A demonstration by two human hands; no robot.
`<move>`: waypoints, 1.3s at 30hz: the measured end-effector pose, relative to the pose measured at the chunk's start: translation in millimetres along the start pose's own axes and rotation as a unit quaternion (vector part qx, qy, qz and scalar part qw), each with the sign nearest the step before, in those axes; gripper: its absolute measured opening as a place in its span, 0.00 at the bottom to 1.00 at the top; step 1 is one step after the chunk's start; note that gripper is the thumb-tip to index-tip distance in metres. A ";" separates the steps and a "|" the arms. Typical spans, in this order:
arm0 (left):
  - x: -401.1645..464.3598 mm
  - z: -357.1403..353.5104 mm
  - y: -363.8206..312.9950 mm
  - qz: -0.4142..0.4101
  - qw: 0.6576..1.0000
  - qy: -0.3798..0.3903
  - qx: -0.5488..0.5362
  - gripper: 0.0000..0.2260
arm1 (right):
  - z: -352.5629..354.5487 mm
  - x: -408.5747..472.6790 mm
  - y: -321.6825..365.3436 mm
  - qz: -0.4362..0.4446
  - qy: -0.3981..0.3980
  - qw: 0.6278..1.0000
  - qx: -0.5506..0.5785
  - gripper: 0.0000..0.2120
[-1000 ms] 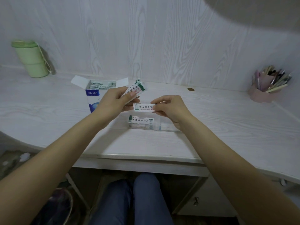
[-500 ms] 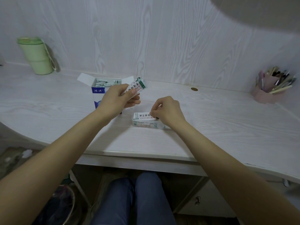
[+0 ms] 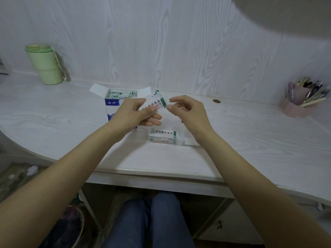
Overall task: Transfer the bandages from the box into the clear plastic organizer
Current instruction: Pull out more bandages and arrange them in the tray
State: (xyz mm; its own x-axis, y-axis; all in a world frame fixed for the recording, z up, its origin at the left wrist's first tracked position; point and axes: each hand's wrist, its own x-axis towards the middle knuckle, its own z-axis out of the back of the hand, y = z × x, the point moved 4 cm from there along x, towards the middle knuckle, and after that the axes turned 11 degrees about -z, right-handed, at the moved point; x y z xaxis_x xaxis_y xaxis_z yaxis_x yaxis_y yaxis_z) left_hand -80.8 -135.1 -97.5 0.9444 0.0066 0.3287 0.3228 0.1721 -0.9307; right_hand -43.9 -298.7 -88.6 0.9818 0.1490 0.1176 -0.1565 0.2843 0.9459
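The left hand (image 3: 138,111) grips a small stack of bandages (image 3: 155,102), thumb on top and fingers curled beneath; the wrappers are white with red print and a green band at the far right end, and the stack tilts up to the right. The right hand (image 3: 188,111) hovers just right of that green end, thumb and forefinger curved toward it; whether they touch it cannot be told, and nothing sits in that hand.

Just near of the hands the organizer (image 3: 168,138) lies on the worktop (image 3: 250,140), a low clear case with more bandages (image 3: 163,132) of the same print lying flat in its left part. The right forearm crosses over its right end and hides it.

Behind the left hand stands the box (image 3: 114,104), blue and white, flaps open, loose bandages showing inside; the hand covers its right face.

Far left, by the wall, stands a green cup (image 3: 44,65). Far right sits a pink pen holder (image 3: 295,106) full of pens. A brown round cap (image 3: 216,101) is set in the worktop right of the hands.
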 end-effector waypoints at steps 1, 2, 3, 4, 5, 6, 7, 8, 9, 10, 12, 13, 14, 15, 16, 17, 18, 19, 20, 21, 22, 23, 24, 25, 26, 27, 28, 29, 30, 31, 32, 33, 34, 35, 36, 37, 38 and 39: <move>-1.0 -2.2 -0.4 0.006 1.000 0.011 -0.005 0.09 | 0.5 -1.1 2.4 -0.007 0.021 1.000 0.021 0.07; -1.7 -4.9 -1.0 0.010 1.000 0.021 -0.011 0.08 | 0.2 -2.0 3.9 -0.012 0.037 0.999 0.023 0.08; -1.9 -7.4 -1.6 0.012 0.999 0.029 -0.017 0.08 | -0.6 -2.5 5.0 -0.012 0.044 0.999 0.018 0.08; -2.3 -9.2 -2.0 0.013 0.999 0.034 -0.024 0.07 | -1.1 -2.7 5.3 -0.011 0.043 0.999 0.015 0.06; -2.6 -10.9 -2.3 0.016 0.999 0.036 -0.034 0.07 | -1.1 -2.2 4.0 -0.012 0.038 0.999 0.014 0.05; -3.1 -12.1 -2.5 0.019 0.998 0.034 -0.049 0.07 | -0.5 -2.0 2.7 -0.016 0.032 0.999 0.017 0.05; -3.1 -12.6 -2.2 0.022 0.997 0.029 -0.066 0.08 | 0.1 -1.9 1.0 -0.020 0.028 0.999 0.019 0.05; -3.3 -12.6 -2.1 0.025 0.997 0.022 -0.076 0.09 | 0.7 -1.9 -0.6 -0.025 0.026 0.999 0.022 0.05; -3.3 -12.5 -2.5 0.025 0.997 0.016 -0.075 0.09 | 1.2 -1.7 -2.4 -0.029 0.027 0.999 0.026 0.05; -3.6 -11.8 -2.9 0.022 0.998 0.011 -0.062 0.08 | 1.3 -2.0 -4.0 -0.034 0.028 0.999 0.031 0.05; -3.5 -9.4 -3.5 0.006 1.000 -0.005 -0.014 0.07 | 1.3 -2.3 -6.5 -0.041 0.031 0.998 0.035 0.06; -2.7 -7.0 -3.0 -0.004 1.000 -0.016 0.010 0.07 | 1.4 -2.1 -7.8 -0.043 0.032 0.998 0.035 0.06; -2.2 -5.0 -2.6 -0.012 0.999 -0.027 0.025 0.06 | 1.8 -2.0 -8.4 -0.045 0.032 0.998 0.034 0.06; -1.6 -2.9 -1.9 -0.017 0.999 -0.037 0.028 0.06 | 2.2 -1.6 -9.2 -0.048 0.030 0.998 0.029 0.07; -1.5 -1.1 -1.3 -0.021 0.998 -0.048 0.021 0.05 | 2.9 -1.1 -9.9 -0.051 0.025 0.998 0.022 0.08; -1.2 1.4 -0.3 -0.026 0.998 -0.063 0.012 0.06 | 3.8 -0.1 -11.6 -0.054 0.015 0.998 0.014 0.09; -1.0 4.1 0.0 -0.031 0.996 -0.081 0.006 0.06 | 5.1 0.9 -13.6 -0.059 0.003 0.998 0.005 0.09; -0.8 7.0 -0.3 -0.037 0.995 -0.097 0.005 0.07 | 6.2 2.0 -16.1 -0.066 -0.007 0.998 -0.004 0.09; -1.0 9.3 -0.5 -0.042 0.993 -0.108 0.004 0.07 | 6.4 2.5 -18.9 -0.074 -0.012 0.997 -0.013 0.08; -1.1 10.8 -0.6 -0.045 0.993 -0.113 0.005 0.08 | 6.3 3.0 -21.9 -0.082 -0.012 0.996 -0.022 0.07; -1.3 11.8 -0.3 -0.045 0.992 -0.115 0.008 0.09 | 5.7 3.3 -24.7 -0.086 -0.011 0.996 -0.033 0.06; -1.1 12.6 0.2 -0.043 0.992 -0.115 0.012 0.10 | 5.2 3.5 -27.1 -0.088 -0.010 0.995 -0.045 0.06; -1.0 12.8 0.3 -0.041 0.992 -0.114 0.016 0.11 | 4.7 3.1 -28.3 -0.088 -0.009 0.994 -0.059 0.06; -1.0 13.0 0.5 -0.039 0.993 -0.114 0.019 0.11 | 3.9 2.8 -29.0 -0.086 -0.009 0.993 -0.076 0.06; -1.1 13.0 0.5 -0.039 0.993 -0.114 0.018 0.11 | 2.8 2.5 -29.1 -0.083 -0.009 0.992 -0.093 0.05; -1.2 12.7 0.2 -0.040 0.993 -0.114 0.016 0.10 | 1.3 2.5 -29.2 -0.082 -0.008 0.990 -0.112 0.06; -1.4 12.3 -0.4 -0.041 0.993 -0.112 0.013 0.10 | -0.5 2.6 -29.4 -0.082 -0.005 0.988 -0.131 0.06; -1.5 12.0 -1.0 -0.043 0.993 -0.111 0.012 0.10 | -2.3 2.9 -29.6 -0.081 -0.002 0.985 -0.152 0.06; -1.6 11.6 -1.3 -0.044 0.993 -0.111 0.012 0.10 | -4.1 3.1 -29.6 -0.078 0.001 0.982 -0.172 0.05; -1.7 11.4 -1.5 -0.044 0.993 -0.112 0.012 0.10 | -5.4 3.4 -29.4 -0.075 0.003 0.979 -0.191 0.04; -2.2 11.3 -1.4 -0.043 0.992 -0.115 0.012 0.10 | -6.6 3.4 -29.1 -0.069 0.003 0.976 -0.208 0.03; -2.5 11.3 -1.5 -0.041 0.992 -0.116 0.012 0.10 | -7.9 3.7 -28.6 -0.065 0.003 0.973 -0.220 0.03; -3.0 11.0 -1.6 -0.041 0.992 -0.117 0.010 0.10 | -8.9 3.5 -28.0 -0.062 0.006 0.971 -0.229 0.03; -3.7 10.5 -1.7 -0.041 0.992 -0.116 0.006 0.10 | -10.6 3.8 -27.5 -0.059 0.010 0.969 -0.240 0.03; -4.3 9.6 -1.6 -0.041 0.992 -0.115 0.001 0.09 | -12.1 3.8 -27.1 -0.057 0.015 0.965 -0.254 0.03; -4.9 8.8 -2.0 -0.043 0.993 -0.113 -0.003 0.08 | -13.8 3.8 -26.4 -0.054 0.020 0.961 -0.270 0.03; -5.7 8.0 -2.2 -0.044 0.993 -0.111 -0.005 0.08 | -15.5 3.7 -26.3 -0.050 0.024 0.956 -0.286 0.03; -5.9 7.3 -3.0 -0.045 0.993 -0.107 -0.006 0.08 | -16.7 3.8 -26.0 -0.046 0.025 0.952 -0.300 0.03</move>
State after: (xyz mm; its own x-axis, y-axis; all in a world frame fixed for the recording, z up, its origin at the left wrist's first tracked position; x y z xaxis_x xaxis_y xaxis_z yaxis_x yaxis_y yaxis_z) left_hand -87.8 -128.4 -95.5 0.8769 0.2019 0.4362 0.4073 0.1699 -0.8974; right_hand -37.8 -289.7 -117.9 0.9903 0.1383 0.0138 -0.1183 0.7867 0.6059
